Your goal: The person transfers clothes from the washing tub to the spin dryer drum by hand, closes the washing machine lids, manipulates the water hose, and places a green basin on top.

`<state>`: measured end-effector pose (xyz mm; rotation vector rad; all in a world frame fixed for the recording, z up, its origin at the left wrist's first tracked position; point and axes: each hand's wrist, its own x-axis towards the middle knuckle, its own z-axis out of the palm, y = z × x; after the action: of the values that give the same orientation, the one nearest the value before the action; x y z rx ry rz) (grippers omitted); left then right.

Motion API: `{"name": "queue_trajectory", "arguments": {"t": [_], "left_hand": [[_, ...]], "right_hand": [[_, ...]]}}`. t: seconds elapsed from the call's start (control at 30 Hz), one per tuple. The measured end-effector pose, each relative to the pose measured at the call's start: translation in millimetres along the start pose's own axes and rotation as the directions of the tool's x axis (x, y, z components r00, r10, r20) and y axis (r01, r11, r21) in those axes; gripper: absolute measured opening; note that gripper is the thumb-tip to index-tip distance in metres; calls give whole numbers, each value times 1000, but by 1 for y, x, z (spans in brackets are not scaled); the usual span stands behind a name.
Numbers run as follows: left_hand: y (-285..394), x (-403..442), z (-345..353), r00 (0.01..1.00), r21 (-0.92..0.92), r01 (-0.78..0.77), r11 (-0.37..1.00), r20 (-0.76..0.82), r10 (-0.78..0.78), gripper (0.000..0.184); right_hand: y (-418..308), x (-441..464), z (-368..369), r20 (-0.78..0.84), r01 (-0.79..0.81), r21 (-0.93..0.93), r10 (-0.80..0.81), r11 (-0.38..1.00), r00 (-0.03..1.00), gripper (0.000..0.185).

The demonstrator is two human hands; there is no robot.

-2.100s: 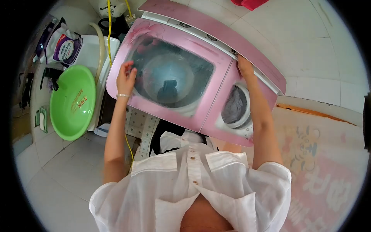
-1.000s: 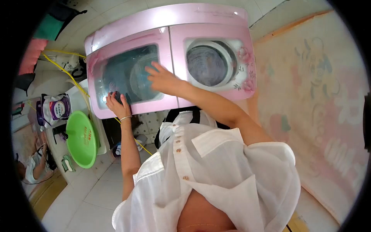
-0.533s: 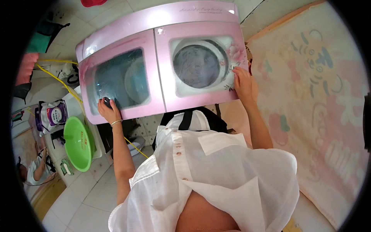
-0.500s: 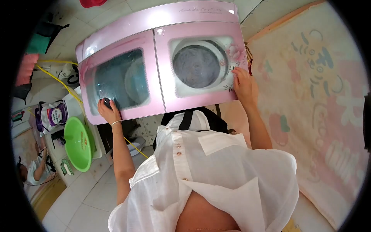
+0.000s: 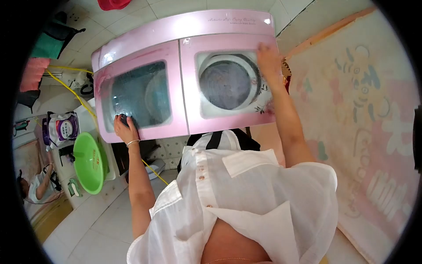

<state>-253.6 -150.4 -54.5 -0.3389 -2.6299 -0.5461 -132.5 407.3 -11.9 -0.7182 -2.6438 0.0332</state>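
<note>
A pink twin-tub washing machine (image 5: 183, 88) stands in front of me, both lids down. Near the front of its left lid (image 5: 145, 92), my left hand (image 5: 126, 128) curls around a small dark rounded object (image 5: 125, 119); its exact kind is unclear. My right hand (image 5: 268, 59) is at the right edge of the right lid (image 5: 206, 123), by the flower print, its fingers smeared by motion. Whether it touches the lid I cannot tell. Through the clear window, the round tub (image 5: 225, 84) shows greyish contents.
To the left are a green basin (image 5: 90, 163), a purple-and-white detergent bag (image 5: 63, 130) and a yellow hose (image 5: 74, 90). A mirror at far left reflects a person (image 5: 39, 185). On the right stands a large panel with a faded cartoon print (image 5: 351, 110). A red item (image 5: 113, 4) lies at the back.
My right hand has moved away from me along the right lid's edge, toward the back. My left hand stays on the left lid with the dark object. The view has shifted slightly.
</note>
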Motion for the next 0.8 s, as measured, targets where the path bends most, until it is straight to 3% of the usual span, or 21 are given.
{"name": "queue_trajectory", "arguments": {"t": [0.03,0.07,0.13,0.17,0.23,0.27,0.33,0.43,0.47,0.5,0.53,0.57,0.63,0.67,0.7,0.77,0.8], "left_hand": [[2,-1,-1,1000,-5,14,1000,-1,-14,42],[3,-1,-1,1000,-8,28,1000,-4,-28,42],[2,1,0,1000,2,26,1000,-5,-26,42],[2,0,0,1000,19,19,1000,-2,-19,43],[0,-1,1,1000,23,-1,1000,-28,1,43],[-4,1,2,999,-53,32,998,-20,-33,43],[-12,10,4,996,-149,77,986,-21,-81,43],[-22,41,7,994,-73,-24,997,-107,16,43],[-20,58,5,997,-136,-13,991,-82,2,41],[-19,75,6,997,-140,-13,990,-80,2,41],[-22,92,11,994,-67,-68,995,-95,62,40],[-28,110,14,987,8,-123,992,-105,123,39],[-43,147,24,995,-37,-87,995,-57,85,39],[-53,162,30,999,-77,-47,996,-7,47,38],[-67,177,35,999,-85,-50,995,-2,50,38],[-102,208,51,1000,-84,15,996,12,-14,45],[-119,222,61,1000,-91,15,996,18,-13,45]], "right_hand": [[18,2,-1,34,-205,-112,210,972,977,27],[29,-1,-9,31,-202,-116,207,972,978,27],[46,-17,-28,-276,-175,-141,131,974,952,23],[49,-20,-32,-275,-172,-146,127,974,953,23],[52,-26,-35,-87,-144,-25,141,989,986,23],[51,-27,-35,-88,-145,-26,142,989,986,23],[40,-26,-34,-142,-47,177,72,983,987,20],[20,-19,-41,-77,-61,345,93,937,993,19],[17,-16,-36,-76,-63,340,94,938,993,19],[16,-11,-29,-72,25,328,-2,944,997,19],[14,-8,-23,-66,113,318,-96,941,993,20],[8,-8,-23,-63,109,316,-94,943,994,20],[0,-9,-28,129,124,19,-125,992,984,22],[18,-14,-17,129,-148,-31,151,988,980,22],[48,-22,-4,110,-410,-79,417,909,902,22],[90,-58,-13,-94,-555,-146,547,819,832,27],[95,-71,-25,-78,-570,-274,573,774,816,26]]}}
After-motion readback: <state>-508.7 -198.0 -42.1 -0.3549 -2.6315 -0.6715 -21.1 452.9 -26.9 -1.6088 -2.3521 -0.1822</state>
